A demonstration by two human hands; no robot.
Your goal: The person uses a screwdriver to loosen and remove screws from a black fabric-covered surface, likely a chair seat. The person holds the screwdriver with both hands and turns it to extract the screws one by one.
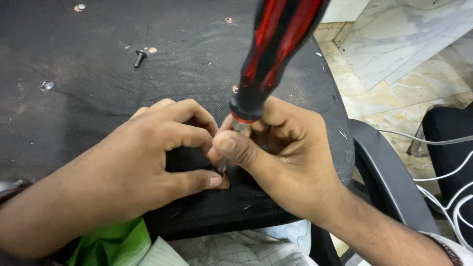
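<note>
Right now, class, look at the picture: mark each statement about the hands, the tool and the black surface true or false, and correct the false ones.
1. The right hand holds a red and black screwdriver. True.
2. The screwdriver lies flat on the black surface. False: it stands nearly upright, tip down between the hands.
3. A loose bolt lies beyond the hands. True.
4. The left hand holds a hammer. False: its fingers pinch at a small part by the tip.
5. White cables show on the right. True.

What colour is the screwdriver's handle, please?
The screwdriver handle is black with red stripes, seen in the head view.
</note>
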